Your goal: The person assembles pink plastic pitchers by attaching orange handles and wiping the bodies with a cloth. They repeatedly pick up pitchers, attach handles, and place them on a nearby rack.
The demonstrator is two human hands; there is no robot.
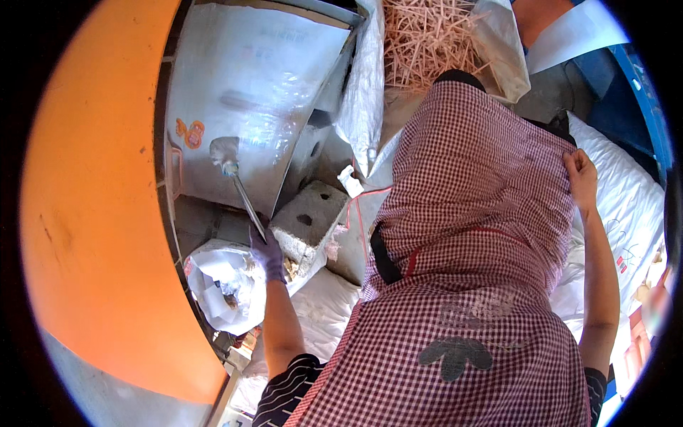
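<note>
My left hand (pixel 267 252), in a thin purple-grey glove, is closed around the metal handle of a long-handled tool (pixel 245 196). The tool's pale grey, brush-like head rests against or just in front of a shiny, film-covered panel (pixel 249 92); I cannot tell whether they touch. Just below that hand is a white plastic-lined container (pixel 213 309) with some dark matter inside. My right hand (pixel 581 174), bare, has its fingers curled at the right edge of my checked apron (pixel 491 164), gripping the cloth.
A grey concrete block (pixel 313 217) with holes stands right of my left hand. An open white sack (pixel 363 92) beside thin, pale wooden-looking strips (pixel 427 43) is ahead. White filled sacks (pixel 605 192) lie at the right. A large orange surface (pixel 92 192) curves along the left.
</note>
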